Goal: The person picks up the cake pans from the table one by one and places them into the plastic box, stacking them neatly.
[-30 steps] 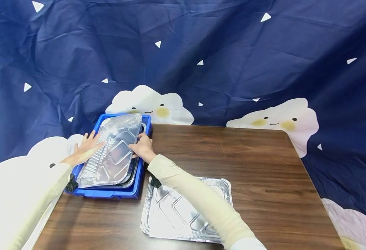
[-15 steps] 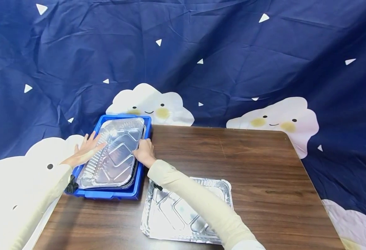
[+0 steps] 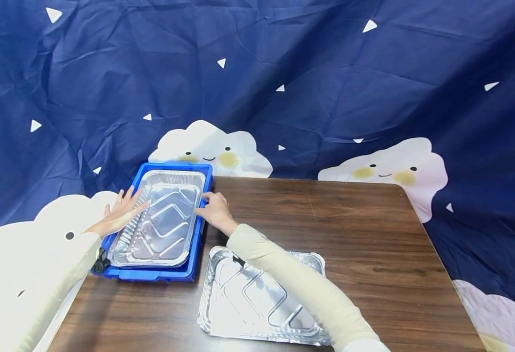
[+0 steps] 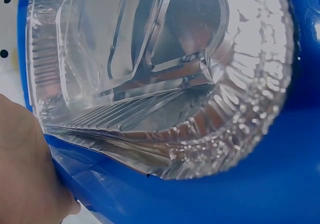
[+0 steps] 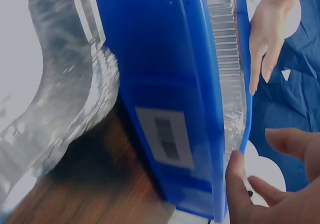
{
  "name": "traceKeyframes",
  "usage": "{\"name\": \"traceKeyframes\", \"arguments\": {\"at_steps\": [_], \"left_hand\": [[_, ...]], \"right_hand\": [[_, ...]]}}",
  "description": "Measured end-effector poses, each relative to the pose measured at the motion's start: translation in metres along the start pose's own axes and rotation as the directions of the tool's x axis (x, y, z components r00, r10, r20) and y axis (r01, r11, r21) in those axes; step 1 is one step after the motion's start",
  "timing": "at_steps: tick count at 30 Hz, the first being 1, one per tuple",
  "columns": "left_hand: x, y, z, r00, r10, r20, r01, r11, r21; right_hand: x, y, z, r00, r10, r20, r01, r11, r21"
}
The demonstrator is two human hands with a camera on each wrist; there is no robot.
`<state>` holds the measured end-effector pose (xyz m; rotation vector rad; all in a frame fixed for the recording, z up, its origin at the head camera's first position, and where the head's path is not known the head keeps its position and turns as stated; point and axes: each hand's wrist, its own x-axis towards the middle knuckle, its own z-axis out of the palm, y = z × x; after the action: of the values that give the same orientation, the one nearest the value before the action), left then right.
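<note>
A shiny foil tray (image 3: 169,220) lies inside a blue plastic bin (image 3: 139,275) at the left of the table. Its crimped rim and embossed base show, and the left wrist view reveals more foil layers under the rim of this tray (image 4: 250,73). My left hand (image 3: 118,215) rests along the bin's left side with fingers spread over the tray's edge. At the opposite side, my right hand (image 3: 215,210) has its fingertips beside the bin's right rim, with thumb and fingers parted. Nothing sits between them in the right wrist view of this hand (image 5: 272,194).
A second foil tray (image 3: 240,303) lies on the brown wooden table (image 3: 372,259), partly under my right sleeve. A barcode label (image 5: 165,138) marks the bin's side. Behind the table hangs a dark blue cloth (image 3: 257,73) with clouds.
The tilted foil tray has come down to lie level in the bin. My right hand has let go of its edge and drawn slightly to the right. My left hand has barely moved.
</note>
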<state>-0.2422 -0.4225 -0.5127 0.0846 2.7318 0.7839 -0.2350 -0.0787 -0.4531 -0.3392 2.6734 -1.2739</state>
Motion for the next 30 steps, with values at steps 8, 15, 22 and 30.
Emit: {"name": "traceKeyframes", "arguments": {"at_steps": [8,15,22,30], "left_hand": [[-0.002,0.004,0.0,1.0,0.004,-0.004,-0.004,1.0,0.016],[-0.002,0.005,0.001,1.0,0.0,0.009,0.0,1.0,0.015],[-0.006,0.007,0.0,1.0,0.003,0.008,-0.003,1.0,0.011],[-0.003,0.004,0.002,1.0,-0.002,0.004,0.002,1.0,0.03]], "right_hand": [[-0.01,0.032,-0.043,0.976,-0.089,0.199,0.053,0.982,0.181],[-0.023,0.066,-0.075,0.873,-0.172,0.456,0.073,0.971,0.226],[-0.031,0.097,-0.102,0.794,-0.214,0.569,0.141,0.975,0.169],[-0.038,0.127,-0.119,0.686,-0.165,0.708,0.048,0.982,0.182]]}}
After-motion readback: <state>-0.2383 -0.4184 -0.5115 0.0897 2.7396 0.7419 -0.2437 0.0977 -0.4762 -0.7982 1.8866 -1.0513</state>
